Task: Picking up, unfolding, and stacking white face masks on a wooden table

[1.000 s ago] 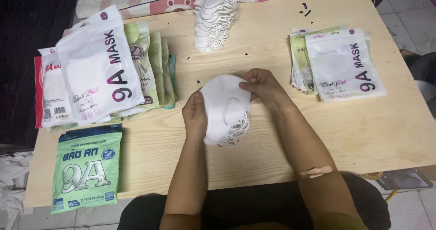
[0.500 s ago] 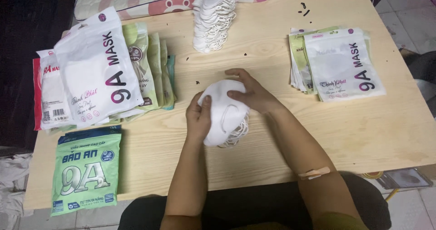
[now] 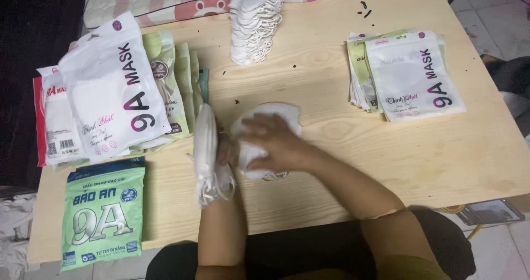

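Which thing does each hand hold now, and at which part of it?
The left hand holds an upright bunch of white masks at its middle. The right hand lies flat on other white masks on the table; no grip shows.

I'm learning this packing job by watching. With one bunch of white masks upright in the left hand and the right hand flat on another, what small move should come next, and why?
Probably close the right hand into a grip on the flat white folded masks on the light wooden table: it only presses them, while the left hand already holds the upright white mask bunch.
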